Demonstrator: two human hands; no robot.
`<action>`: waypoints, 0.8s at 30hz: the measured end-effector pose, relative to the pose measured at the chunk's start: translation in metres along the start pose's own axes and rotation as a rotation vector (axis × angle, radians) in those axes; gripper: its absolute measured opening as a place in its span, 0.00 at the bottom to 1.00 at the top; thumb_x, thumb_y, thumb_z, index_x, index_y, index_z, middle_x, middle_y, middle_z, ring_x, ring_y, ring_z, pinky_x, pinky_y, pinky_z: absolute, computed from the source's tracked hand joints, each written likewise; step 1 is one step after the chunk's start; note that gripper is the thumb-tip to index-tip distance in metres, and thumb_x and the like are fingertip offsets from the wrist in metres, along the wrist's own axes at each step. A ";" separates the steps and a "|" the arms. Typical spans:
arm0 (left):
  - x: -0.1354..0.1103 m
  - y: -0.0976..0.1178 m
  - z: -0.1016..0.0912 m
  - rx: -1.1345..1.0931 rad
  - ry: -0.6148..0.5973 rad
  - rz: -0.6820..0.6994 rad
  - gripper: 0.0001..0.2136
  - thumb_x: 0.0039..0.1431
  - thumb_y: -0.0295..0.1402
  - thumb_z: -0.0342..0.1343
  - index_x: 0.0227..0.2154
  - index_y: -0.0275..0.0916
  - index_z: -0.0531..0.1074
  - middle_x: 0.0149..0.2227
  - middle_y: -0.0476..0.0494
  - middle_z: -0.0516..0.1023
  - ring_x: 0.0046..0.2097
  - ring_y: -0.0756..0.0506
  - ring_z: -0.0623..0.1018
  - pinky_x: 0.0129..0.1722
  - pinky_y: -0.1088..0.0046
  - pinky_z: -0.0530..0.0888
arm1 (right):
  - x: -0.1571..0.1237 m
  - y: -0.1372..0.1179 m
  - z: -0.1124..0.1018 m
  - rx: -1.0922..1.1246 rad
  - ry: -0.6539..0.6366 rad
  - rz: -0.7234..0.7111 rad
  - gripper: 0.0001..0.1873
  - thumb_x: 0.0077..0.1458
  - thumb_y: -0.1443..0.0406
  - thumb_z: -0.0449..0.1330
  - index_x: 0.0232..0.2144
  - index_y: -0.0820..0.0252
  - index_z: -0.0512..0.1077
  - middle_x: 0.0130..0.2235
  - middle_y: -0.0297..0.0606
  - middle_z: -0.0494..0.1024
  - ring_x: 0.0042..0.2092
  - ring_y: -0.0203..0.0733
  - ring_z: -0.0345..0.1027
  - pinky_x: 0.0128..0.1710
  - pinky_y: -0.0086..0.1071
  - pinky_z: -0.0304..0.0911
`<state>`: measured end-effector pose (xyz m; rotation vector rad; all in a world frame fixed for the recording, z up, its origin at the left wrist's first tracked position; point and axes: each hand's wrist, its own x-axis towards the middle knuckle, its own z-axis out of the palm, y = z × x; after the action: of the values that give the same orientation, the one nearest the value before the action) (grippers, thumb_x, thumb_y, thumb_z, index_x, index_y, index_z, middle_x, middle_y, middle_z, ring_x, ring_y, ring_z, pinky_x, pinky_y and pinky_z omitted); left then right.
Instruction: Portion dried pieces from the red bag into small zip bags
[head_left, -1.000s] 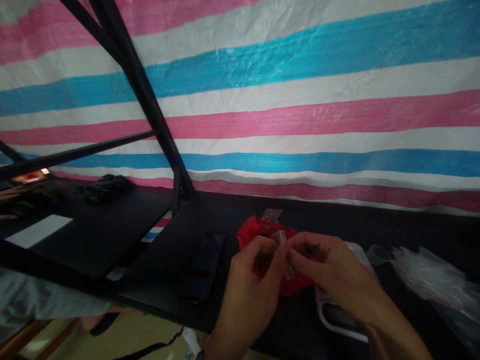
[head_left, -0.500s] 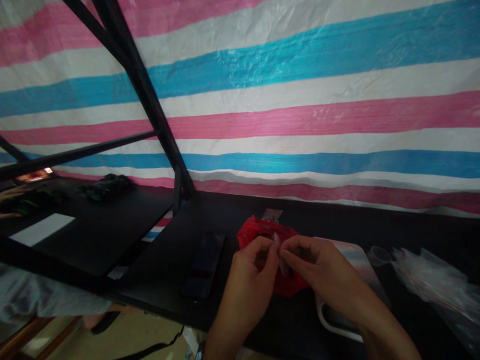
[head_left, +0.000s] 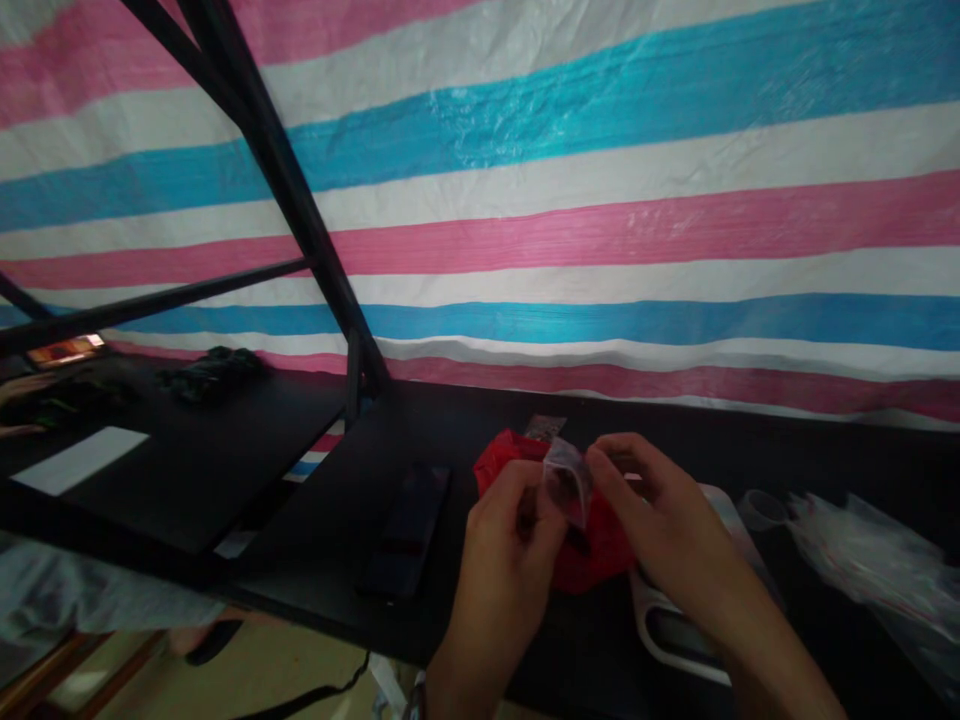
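Note:
A small clear plastic bag is held up above an opened red plastic bag on the black table. My left hand pinches it from the left between thumb and fingers. At its right edge, the thumb and forefinger of my right hand are pinched together on the plastic. The small bag's mouth looks spread, and its contents are too dim to make out. Under my right forearm lies a white device like a kitchen scale, partly covered. A small filled packet lies behind the red bag.
A dark phone lies left of my hands. To the right are a clear round cup and a pile of clear plastic bags. Black metal bars rise at left. Beyond them, another person's hand is near a lit screen.
The small bag, earlier seen narrow and edge-on between my fingertips, now shows its broad face. My right hand has shifted right and slightly up, away from the left.

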<state>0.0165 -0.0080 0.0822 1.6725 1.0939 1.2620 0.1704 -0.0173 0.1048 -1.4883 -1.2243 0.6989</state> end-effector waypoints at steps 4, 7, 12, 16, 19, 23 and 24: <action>0.002 -0.003 0.000 -0.221 0.021 -0.013 0.10 0.70 0.37 0.54 0.32 0.41 0.71 0.26 0.55 0.70 0.29 0.51 0.73 0.28 0.78 0.68 | 0.006 0.016 0.001 0.185 -0.061 0.127 0.28 0.54 0.42 0.65 0.47 0.55 0.77 0.41 0.41 0.85 0.42 0.48 0.81 0.39 0.37 0.75; 0.003 -0.008 -0.003 -0.090 0.034 0.006 0.10 0.71 0.35 0.52 0.33 0.42 0.72 0.30 0.52 0.74 0.32 0.49 0.75 0.32 0.75 0.72 | 0.009 0.022 0.002 0.294 -0.128 0.170 0.28 0.52 0.43 0.69 0.45 0.56 0.79 0.38 0.41 0.86 0.41 0.50 0.82 0.40 0.38 0.77; 0.006 -0.025 -0.007 0.460 0.221 0.168 0.08 0.69 0.28 0.54 0.36 0.44 0.77 0.48 0.42 0.78 0.55 0.37 0.74 0.56 0.55 0.72 | 0.016 0.024 0.004 0.349 0.077 0.061 0.21 0.48 0.50 0.74 0.40 0.54 0.80 0.38 0.42 0.87 0.41 0.51 0.83 0.42 0.42 0.78; 0.009 -0.042 -0.009 0.597 0.367 0.087 0.09 0.66 0.30 0.58 0.47 0.44 0.78 0.57 0.34 0.72 0.57 0.32 0.71 0.58 0.45 0.71 | 0.018 0.027 0.009 0.204 0.111 -0.035 0.16 0.52 0.53 0.70 0.38 0.57 0.81 0.39 0.44 0.87 0.41 0.51 0.82 0.46 0.44 0.77; 0.010 -0.049 -0.012 0.447 0.319 -0.015 0.13 0.63 0.28 0.59 0.51 0.41 0.75 0.53 0.35 0.76 0.56 0.34 0.74 0.57 0.48 0.73 | 0.016 0.024 0.015 0.143 0.069 -0.054 0.14 0.55 0.54 0.68 0.38 0.57 0.82 0.40 0.43 0.87 0.42 0.50 0.82 0.49 0.44 0.76; 0.010 -0.047 -0.016 0.265 0.249 -0.085 0.10 0.65 0.26 0.55 0.47 0.42 0.75 0.48 0.41 0.81 0.51 0.39 0.79 0.55 0.55 0.74 | 0.011 0.015 0.022 0.127 -0.013 -0.078 0.11 0.56 0.57 0.66 0.38 0.55 0.83 0.40 0.42 0.87 0.42 0.50 0.81 0.49 0.44 0.75; 0.010 -0.046 -0.017 0.255 0.259 -0.071 0.10 0.65 0.25 0.54 0.46 0.42 0.75 0.48 0.41 0.82 0.51 0.39 0.79 0.56 0.55 0.73 | 0.010 0.013 0.022 0.117 -0.026 -0.085 0.10 0.55 0.58 0.66 0.37 0.55 0.83 0.40 0.41 0.87 0.42 0.50 0.81 0.50 0.44 0.75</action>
<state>-0.0072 0.0186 0.0473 1.6668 1.5108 1.3653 0.1580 0.0009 0.0875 -1.3274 -1.2384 0.7220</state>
